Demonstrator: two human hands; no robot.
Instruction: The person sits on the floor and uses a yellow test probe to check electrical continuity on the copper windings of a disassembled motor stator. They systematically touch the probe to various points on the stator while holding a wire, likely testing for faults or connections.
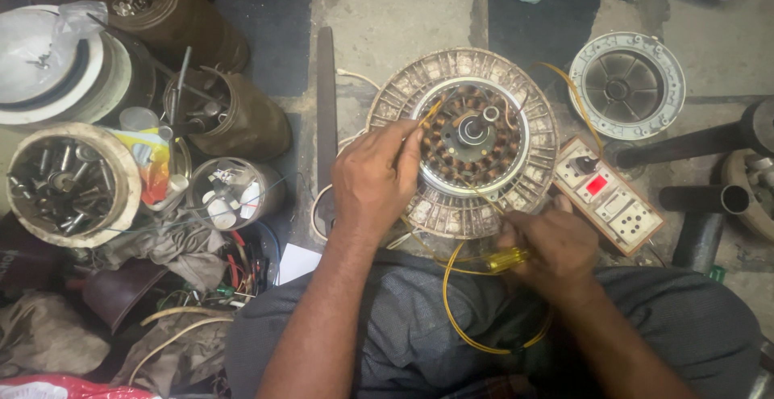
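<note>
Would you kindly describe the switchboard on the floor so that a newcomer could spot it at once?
Start at the big round fan motor in the middle of the floor, where the left hand rests. Just to the right of its rim, above the right hand, lies a flat rectangular switchboard. Unlike the round parts nearby, it carries one red switch.

Both forearms extend forward from the lower edge of the head view, bare to the wrist, and converge slightly toward the centre. The left hand (372, 180) is held palm-down, knuckles up, with its fingers (405, 147) curled and pinched together at the tips. The right hand (556, 247) sits lower and nearer the body, closed in a loose fist.
</note>
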